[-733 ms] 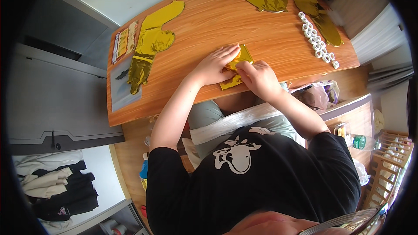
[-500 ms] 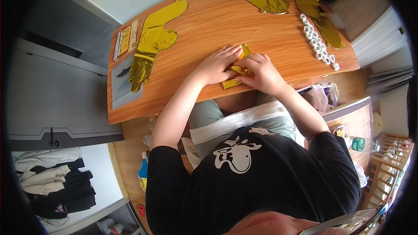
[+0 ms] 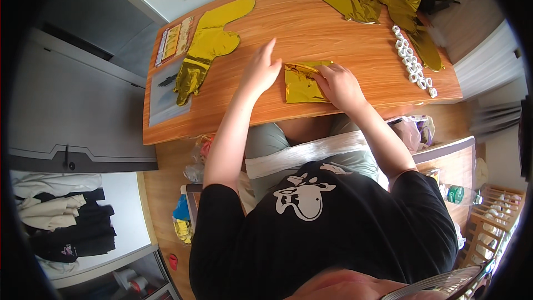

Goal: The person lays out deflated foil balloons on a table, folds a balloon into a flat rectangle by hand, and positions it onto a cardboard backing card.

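Observation:
A folded gold foil balloon [image 3: 302, 87] lies near the front edge of the wooden table, its upper part creased and shiny. My right hand [image 3: 341, 88] grips it at its right side, the fingers curled over the foil and the thumb against it. To the left of the foil, my left hand [image 3: 261, 71] is apart from it with fingers stretched out and nothing in them. Another gold foil balloon [image 3: 214, 36], flat and curved, lies at the table's left.
More flat gold foil balloons [image 3: 355, 0] lie at the far right of the table [image 3: 266, 16]. Several small white rolls [image 3: 411, 61] stand in rows beside them. At the left are a printed card [image 3: 175, 39] and a clear plastic sleeve [image 3: 169, 97].
My left hand has lifted off the foil and moved left, its fingers opening. More of the gold foil shows, and my right hand has shifted to its right side.

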The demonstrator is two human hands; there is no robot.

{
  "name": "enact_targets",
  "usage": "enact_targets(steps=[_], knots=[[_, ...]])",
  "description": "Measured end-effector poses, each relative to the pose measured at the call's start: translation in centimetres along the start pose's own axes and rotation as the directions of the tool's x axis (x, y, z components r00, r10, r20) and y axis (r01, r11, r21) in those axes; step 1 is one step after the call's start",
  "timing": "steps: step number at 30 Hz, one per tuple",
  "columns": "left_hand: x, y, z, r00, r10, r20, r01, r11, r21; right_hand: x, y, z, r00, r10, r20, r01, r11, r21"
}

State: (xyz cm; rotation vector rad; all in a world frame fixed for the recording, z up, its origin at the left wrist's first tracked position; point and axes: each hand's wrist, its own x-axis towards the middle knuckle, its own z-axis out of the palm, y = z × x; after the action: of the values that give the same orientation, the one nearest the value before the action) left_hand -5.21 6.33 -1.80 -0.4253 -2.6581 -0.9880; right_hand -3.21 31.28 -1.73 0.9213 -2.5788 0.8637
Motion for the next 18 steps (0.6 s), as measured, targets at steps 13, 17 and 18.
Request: enact_targets(steps=[13, 17, 18], knots=[[-3.0, 3.5, 2.0, 0.882, -0.47, 0.027, 0.464, 0.859, -0.219, 0.3, 0.3, -0.1, 0.975, 0.217, -0.041, -0.213, 0.972, 0.096], [-2.5, 3.5, 2.8, 0.882, -0.471, -0.002, 0.453, 0.849, -0.273, 0.3, 0.5, -0.3, 0.976, 0.218, -0.015, -0.215, 0.971, 0.103], [-2.5, 3.5, 3.0, 0.883, -0.468, -0.032, 0.439, 0.849, -0.295, 0.3, 0.5, -0.2, 0.976, 0.218, -0.016, -0.216, 0.971, 0.104]])
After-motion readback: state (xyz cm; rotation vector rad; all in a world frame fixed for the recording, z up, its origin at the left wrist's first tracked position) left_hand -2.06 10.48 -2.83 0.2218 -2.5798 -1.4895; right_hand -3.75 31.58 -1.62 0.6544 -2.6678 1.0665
